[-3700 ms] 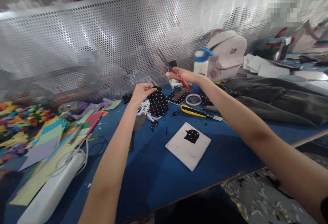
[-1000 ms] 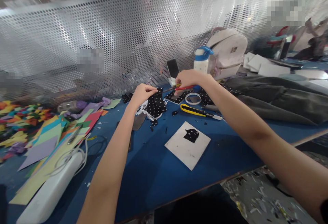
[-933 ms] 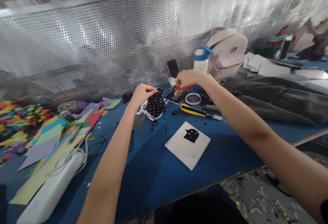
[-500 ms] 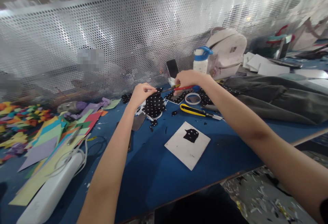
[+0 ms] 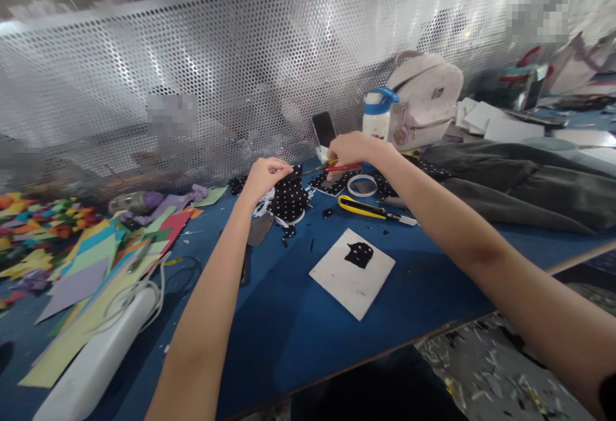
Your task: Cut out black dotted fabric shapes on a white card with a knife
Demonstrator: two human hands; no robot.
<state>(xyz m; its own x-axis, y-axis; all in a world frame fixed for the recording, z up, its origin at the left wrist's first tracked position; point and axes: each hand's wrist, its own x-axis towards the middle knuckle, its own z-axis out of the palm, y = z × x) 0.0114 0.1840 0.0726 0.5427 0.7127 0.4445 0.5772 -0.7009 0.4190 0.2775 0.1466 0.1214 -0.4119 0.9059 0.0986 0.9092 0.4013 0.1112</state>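
Note:
My left hand (image 5: pixel 264 178) pinches a black piece with white dots (image 5: pixel 297 170), either cloth or paper. Below its fingertips lies a larger dotted black piece (image 5: pixel 289 199). In my right hand (image 5: pixel 353 150) are scissors (image 5: pixel 342 167) with red and yellow on the handles, partly hidden by the fingers. Their thin blades point left toward the pinched piece; whether they touch it I cannot tell. More dotted black material (image 5: pixel 332 181) and a white ring (image 5: pixel 362 185) lie below my right hand. Nearer me, a ragged dotted scrap (image 5: pixel 359 255) rests on a white square board (image 5: pixel 353 286).
A yellow utility knife (image 5: pixel 375 210) lies with its blade out. Behind stand a phone (image 5: pixel 324 129), a bottle (image 5: pixel 376 116) and a pale backpack (image 5: pixel 428 97) before a perforated metal screen (image 5: pixel 231 68). Coloured paper (image 5: pixel 79 280) and a white power strip (image 5: pixel 99 360) lie left, dark cloth (image 5: pixel 524 183) right.
The pinched dotted piece has shifted very slightly left with my left hand. My right hand and the scissors are almost where they were.

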